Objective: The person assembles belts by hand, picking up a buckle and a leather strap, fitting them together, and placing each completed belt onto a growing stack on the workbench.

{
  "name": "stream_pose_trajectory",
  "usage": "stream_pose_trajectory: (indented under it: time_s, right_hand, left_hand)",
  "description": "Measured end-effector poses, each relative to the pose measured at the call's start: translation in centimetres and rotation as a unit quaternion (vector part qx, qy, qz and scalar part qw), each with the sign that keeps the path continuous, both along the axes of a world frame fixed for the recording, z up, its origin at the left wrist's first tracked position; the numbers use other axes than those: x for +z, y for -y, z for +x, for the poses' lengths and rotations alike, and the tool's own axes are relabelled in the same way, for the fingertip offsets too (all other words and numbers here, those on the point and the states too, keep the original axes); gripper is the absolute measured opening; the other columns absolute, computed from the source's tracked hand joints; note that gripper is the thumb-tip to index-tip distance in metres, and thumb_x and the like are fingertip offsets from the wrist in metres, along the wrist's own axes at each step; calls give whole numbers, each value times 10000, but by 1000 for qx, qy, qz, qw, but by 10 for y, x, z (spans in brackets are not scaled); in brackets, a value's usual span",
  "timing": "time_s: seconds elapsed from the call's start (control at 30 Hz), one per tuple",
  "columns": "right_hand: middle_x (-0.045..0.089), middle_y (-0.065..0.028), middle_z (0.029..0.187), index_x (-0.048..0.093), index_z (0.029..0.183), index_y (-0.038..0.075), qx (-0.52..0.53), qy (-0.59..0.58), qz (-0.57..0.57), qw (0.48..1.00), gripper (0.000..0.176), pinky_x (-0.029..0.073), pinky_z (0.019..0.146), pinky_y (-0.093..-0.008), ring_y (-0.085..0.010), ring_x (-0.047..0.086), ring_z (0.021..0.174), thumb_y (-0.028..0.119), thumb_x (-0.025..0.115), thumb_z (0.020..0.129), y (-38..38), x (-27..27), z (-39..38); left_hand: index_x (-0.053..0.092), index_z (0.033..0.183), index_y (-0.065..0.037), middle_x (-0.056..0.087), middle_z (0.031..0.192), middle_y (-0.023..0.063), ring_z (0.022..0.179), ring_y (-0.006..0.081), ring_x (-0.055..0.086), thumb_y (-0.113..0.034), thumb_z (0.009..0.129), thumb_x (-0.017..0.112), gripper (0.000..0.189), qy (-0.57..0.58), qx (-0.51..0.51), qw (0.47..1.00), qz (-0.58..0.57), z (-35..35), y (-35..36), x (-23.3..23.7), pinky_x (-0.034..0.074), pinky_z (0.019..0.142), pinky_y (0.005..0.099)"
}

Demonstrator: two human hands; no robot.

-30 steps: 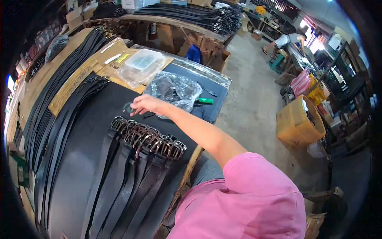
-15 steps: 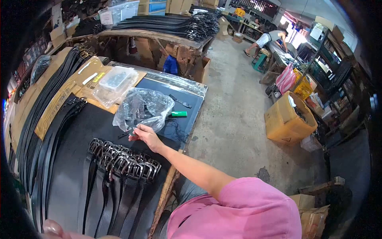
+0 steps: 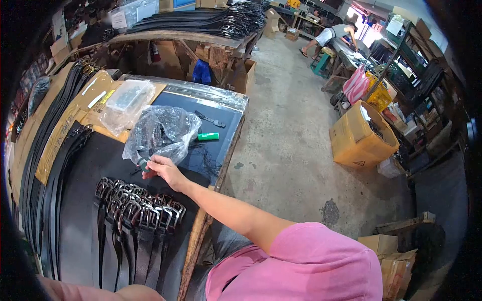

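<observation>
My right hand (image 3: 164, 172) reaches over the table at the near edge of a clear plastic bag (image 3: 163, 131) with dark small pieces inside. Its thumb and fingers are pinched together around a small dark piece at the fingertips, whose kind I cannot tell. Just below lies a row of black belts (image 3: 133, 251), their silvery buckles (image 3: 140, 203) bunched at the upper end. At the lower left frame edge, part of my left hand (image 3: 95, 292) shows, its fingers out of view.
A green object (image 3: 208, 136) and a dark strap piece (image 3: 211, 119) lie right of the bag. A clear plastic box (image 3: 128, 94) stands behind it, and more belts (image 3: 57, 165) line the left. Across the aisle are a large cardboard box (image 3: 354, 143) and a person (image 3: 336, 37) bending over a bench.
The view has shifted, so the table's contents sit further left. My right hand stays by the bag's near edge, where a dark piece now shows at its fingertips. My left hand has shifted along the bottom edge.
</observation>
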State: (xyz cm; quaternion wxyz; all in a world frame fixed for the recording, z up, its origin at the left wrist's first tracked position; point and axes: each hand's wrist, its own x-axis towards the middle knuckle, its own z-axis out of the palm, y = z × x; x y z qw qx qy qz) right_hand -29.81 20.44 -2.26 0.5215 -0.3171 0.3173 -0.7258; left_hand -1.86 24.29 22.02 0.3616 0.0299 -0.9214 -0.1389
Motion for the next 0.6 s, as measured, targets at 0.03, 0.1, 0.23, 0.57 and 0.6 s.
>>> stream_pose_trajectory:
  time_s: [0.03,0.1,0.23,0.57,0.6]
  right_hand:
    - [609,-84,876,534,901,30,-1,4,-6,1000,179,502,804,-325,-200,642,835,193,503,968,1,-2,0]
    - [614,-92,875,532,894,31,0,-2,-16,1000,195,505,797,-322,-203,645,832,207,499,972,5,-2,1]
    - [609,-87,876,531,895,30,3,2,4,1000,185,507,793,-322,-203,646,833,199,506,969,1,5,1]
    - [615,-82,875,532,896,39,-1,-10,6,1000,188,508,783,-323,-201,644,825,211,506,970,4,4,0]
    - [615,-80,872,531,896,40,-2,-11,5,1000,189,509,782,-323,-200,645,823,211,505,971,3,3,-1]
  left_hand:
    - [307,1343,2,400,1349,215,1120,304,542,-270,913,579,576,1,4,1000,3,0,0,-2,485,868,370]
    - [334,1325,10,418,1333,211,1119,301,542,-263,914,575,549,0,16,1000,7,2,1,-5,475,881,369]
    - [388,1289,27,454,1299,205,1117,294,542,-250,916,568,498,-11,18,1000,3,1,0,-6,455,907,369]
    - [523,1199,68,546,1215,189,1111,277,542,-217,921,548,399,-145,-108,982,-57,0,-6,19,406,973,368]
    - [537,1190,72,555,1207,188,1110,276,542,-214,921,547,392,-168,-115,977,-63,0,-2,22,401,979,367]
